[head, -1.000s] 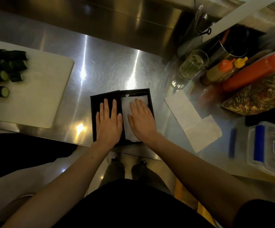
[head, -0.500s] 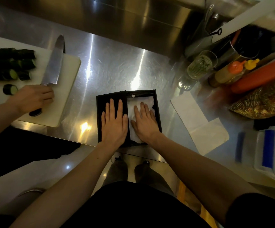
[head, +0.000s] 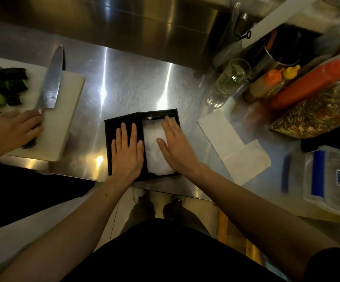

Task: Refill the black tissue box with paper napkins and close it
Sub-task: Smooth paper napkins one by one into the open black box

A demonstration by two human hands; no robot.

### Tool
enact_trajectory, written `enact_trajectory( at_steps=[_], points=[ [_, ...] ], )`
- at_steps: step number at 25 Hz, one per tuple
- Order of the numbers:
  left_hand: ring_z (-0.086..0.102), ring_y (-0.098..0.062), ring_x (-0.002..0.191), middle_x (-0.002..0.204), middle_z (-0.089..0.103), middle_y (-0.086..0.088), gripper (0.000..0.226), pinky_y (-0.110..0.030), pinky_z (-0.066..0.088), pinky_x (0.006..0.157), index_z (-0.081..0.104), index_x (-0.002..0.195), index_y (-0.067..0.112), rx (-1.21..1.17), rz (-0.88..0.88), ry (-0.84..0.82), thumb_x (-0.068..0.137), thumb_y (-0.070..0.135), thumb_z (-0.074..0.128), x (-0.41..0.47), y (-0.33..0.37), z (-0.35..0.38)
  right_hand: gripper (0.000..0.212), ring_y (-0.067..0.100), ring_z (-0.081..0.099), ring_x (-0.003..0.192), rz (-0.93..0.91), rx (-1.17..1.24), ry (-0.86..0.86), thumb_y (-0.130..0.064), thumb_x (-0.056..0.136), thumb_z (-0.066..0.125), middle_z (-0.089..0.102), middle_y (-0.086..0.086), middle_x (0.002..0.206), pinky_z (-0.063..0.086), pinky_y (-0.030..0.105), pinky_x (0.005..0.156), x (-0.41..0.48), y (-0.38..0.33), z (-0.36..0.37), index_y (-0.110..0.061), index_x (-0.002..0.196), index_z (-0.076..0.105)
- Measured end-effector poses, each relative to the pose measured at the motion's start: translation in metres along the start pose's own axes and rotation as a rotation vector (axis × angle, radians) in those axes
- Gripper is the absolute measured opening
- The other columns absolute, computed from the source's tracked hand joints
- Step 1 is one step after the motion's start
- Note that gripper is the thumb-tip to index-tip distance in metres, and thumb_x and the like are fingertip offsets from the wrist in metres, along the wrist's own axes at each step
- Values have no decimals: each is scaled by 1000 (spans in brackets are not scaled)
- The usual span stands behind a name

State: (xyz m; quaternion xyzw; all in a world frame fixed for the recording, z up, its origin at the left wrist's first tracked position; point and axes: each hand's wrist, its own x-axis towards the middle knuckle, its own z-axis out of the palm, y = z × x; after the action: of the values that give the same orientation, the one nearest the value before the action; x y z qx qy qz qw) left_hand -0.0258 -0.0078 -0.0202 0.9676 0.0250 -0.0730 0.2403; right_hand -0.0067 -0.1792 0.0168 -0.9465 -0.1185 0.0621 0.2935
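The black tissue box (head: 112, 127) lies open at the near edge of the steel counter, lid half on the left, tray half on the right. A stack of white paper napkins (head: 155, 151) fills the right half. My left hand (head: 127, 153) rests flat on the black left half, fingers spread. My right hand (head: 175, 145) lies flat on the napkins' right side, fingers pointing away, holding nothing. Two loose napkins (head: 232, 147) lie on the counter to the right of the box.
Another person's hand (head: 12, 127) holds a large knife (head: 51, 84) on a white cutting board (head: 63, 119) with cut cucumber (head: 4, 86) at left. A glass (head: 232, 76), sauce bottles (head: 311, 82), a snack bag (head: 319, 110) and a plastic container (head: 332, 178) crowd the right side.
Another person's hand with a knife has come onto the cutting board. My right hand has slid toward the right side of the napkins, baring more white paper. My left hand stays put.
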Motion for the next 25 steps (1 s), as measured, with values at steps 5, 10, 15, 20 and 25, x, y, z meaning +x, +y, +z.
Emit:
enact_trajectory(
  at_steps=[5,10,15,20,25],
  points=[
    [-4,-24,149,162,-1,-9,57,-45,0,119,2,154,24,-11,5,17,101,42,12,-1,3,1,47,29,39,134,214,12,230,-26,99,49,46,16,144,32,39,114,-11,59,-40,-6,141,43],
    [-2,-23,149,162,1,-9,58,-45,1,119,5,154,24,-16,1,30,100,43,12,-1,5,2,41,30,53,116,426,-38,246,-28,96,53,56,14,126,42,38,97,-29,127,-61,-11,133,52],
    [-1,-23,149,162,2,-9,58,-45,2,119,7,154,23,-28,4,49,100,44,11,-1,4,3,34,26,60,105,565,-73,214,-33,96,55,59,9,119,49,39,92,-32,152,-70,-15,124,59],
    [-1,-24,149,162,3,-9,57,-45,2,119,7,154,23,-31,3,57,100,43,11,-2,6,3,30,27,59,103,619,-109,175,-34,97,53,59,9,117,48,39,90,-30,159,-70,-15,119,61],
    [0,-24,149,162,3,-9,58,-45,2,119,7,154,23,-13,-4,56,100,43,10,-1,6,4,23,27,60,98,605,-189,145,-29,99,50,60,9,112,48,37,84,-25,161,-71,-17,113,63]
  ],
)
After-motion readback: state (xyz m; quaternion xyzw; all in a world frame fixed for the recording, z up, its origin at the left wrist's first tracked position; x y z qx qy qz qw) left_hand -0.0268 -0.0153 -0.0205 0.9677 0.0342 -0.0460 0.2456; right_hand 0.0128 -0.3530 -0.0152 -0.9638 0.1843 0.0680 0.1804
